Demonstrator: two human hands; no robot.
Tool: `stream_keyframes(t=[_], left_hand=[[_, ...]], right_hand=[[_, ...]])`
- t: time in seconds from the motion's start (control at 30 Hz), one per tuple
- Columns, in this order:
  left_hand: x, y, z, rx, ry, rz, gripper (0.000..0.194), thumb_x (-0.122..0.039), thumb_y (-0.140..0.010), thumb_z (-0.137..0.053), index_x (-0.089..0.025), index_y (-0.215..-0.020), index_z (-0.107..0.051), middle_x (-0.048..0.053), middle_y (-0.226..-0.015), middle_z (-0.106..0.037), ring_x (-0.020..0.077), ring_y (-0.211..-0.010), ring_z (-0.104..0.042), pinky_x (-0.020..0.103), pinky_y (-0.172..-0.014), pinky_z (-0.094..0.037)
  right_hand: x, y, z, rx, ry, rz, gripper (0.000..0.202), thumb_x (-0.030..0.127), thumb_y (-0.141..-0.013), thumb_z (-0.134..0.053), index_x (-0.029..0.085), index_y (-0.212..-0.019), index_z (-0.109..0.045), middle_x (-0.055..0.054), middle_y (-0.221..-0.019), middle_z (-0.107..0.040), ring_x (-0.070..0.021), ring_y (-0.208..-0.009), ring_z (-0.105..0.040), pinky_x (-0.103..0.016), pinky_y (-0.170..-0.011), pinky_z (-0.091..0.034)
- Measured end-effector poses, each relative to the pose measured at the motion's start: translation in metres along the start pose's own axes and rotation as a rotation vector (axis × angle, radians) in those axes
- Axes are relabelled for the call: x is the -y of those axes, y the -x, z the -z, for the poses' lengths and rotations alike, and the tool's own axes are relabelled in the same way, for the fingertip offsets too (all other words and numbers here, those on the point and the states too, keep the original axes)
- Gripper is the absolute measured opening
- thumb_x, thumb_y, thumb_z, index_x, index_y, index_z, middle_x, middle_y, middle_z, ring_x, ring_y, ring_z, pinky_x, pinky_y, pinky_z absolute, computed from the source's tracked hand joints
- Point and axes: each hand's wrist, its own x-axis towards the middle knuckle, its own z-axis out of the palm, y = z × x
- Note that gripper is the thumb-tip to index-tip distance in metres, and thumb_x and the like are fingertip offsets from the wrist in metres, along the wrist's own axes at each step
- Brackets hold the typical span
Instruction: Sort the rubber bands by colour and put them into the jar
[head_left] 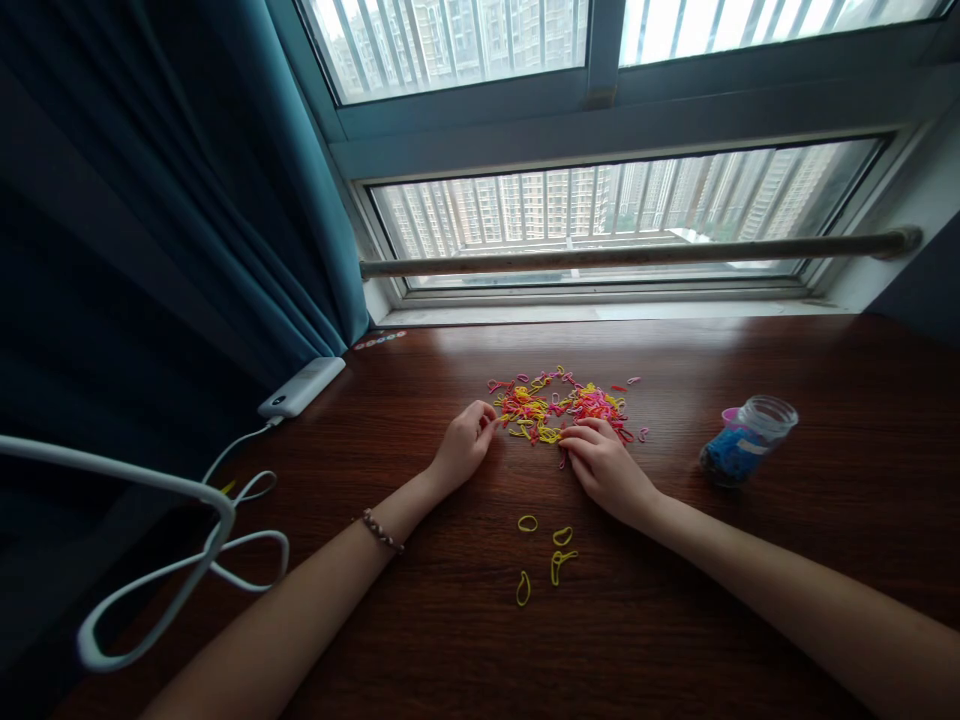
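Picking in hand, I judge: left hand (463, 447), right hand (606, 468) curled at band pile (594, 402); grip, can't tell. Next calls for fine pinch.

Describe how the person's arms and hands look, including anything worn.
The left arm wears a thin, brownish bracelet of small round beads; the right arm shows nothing worn. Neither has a sleeve in view. The left hand and right hand are ungloved.
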Motion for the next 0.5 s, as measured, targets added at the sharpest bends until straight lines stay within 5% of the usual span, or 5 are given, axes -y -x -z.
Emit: stream_keyframes(t=[0.33,0.5], left_hand=[[-0.061,0.038,-0.001,0.368,0.181,-0.639,0.012,-0.019,-0.082,-0.046,-0.016,-0.087,-0.056,0.006,-0.072,-0.06,0.0132,-0.066,-0.054,0.025,-0.062,-0.044],[-0.067,0.042,0.0,0.425,0.173,-0.752,0.013,-0.023,-0.081,-0.048,-0.017,-0.087,-0.057,0.006,-0.068,-0.061,0.0142,-0.062,-0.056,0.028,-0.061,-0.044]], right_hand=[[-0.002,-0.001,-0.004,0.034,0.029,0.002,0.033,0.01,-0.081,-0.043,0.021,-0.108,-0.059,-0.006,-0.112,-0.059,-0.0241,-0.111,-0.041,-0.047,-0.095,-0.038],[-0.003,-0.002,-0.004,-0.002,0.005,-0.006,0.033,0.01,-0.082,-0.041,0.02,-0.108,-0.058,-0.008,-0.109,-0.06,-0.0235,-0.109,-0.044,-0.046,-0.093,-0.04]])
